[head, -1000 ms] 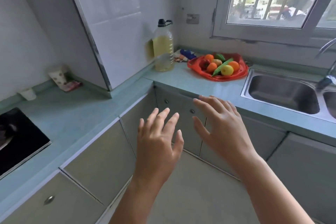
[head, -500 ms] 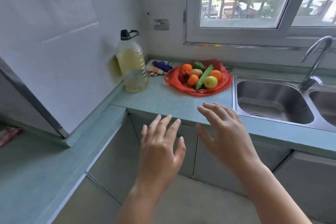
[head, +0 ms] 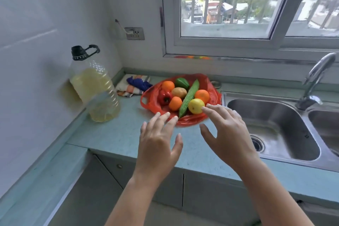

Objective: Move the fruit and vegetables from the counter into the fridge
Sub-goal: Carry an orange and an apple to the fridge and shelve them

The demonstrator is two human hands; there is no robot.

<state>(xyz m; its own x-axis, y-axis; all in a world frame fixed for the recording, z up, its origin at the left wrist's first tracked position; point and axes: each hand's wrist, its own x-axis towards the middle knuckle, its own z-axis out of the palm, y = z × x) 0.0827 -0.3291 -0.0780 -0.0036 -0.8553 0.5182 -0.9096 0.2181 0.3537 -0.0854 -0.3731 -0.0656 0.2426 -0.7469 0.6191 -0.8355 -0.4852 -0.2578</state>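
Both hands hang in the air over the pale blue-green tabletop (head: 113, 134), and neither one holds anything. The left hand (head: 157, 141) has its fingers (head: 161, 119) spread out straight, with the tips right at the near edge of the thin red plastic bag (head: 192, 121). The right hand (head: 227, 134) is open too. Its fingers (head: 211, 110) are loosely bent, and the tips are just beside the round yellow lemon (head: 196, 105). I cannot tell if they touch it.

The food lies in a heap on the open bag, just past the fingertips. Beyond the lemon are a long green cucumber (head: 189, 97), three round orange fruits (head: 175, 103), a shiny red pepper (head: 164, 97), a brown potato (head: 179, 92) and a green pepper (head: 182, 83) at the far end. No fridge is in view.

This looks like the very start: reaching for the first grab. A good way, I think, is to take the whole bag at once. One red handle loop (head: 145, 100) sticks out to the left of the left fingers. I cannot make out the other one. Pull the sides of the bag up around the heap first, so the round fruits do not roll off. The steel sink (head: 275, 124) is close on the right of the right fingers, and the lemon could roll in there. The big clear bottle of yellow oil (head: 93, 88) stands off to the left, so keep the left arm away from it.
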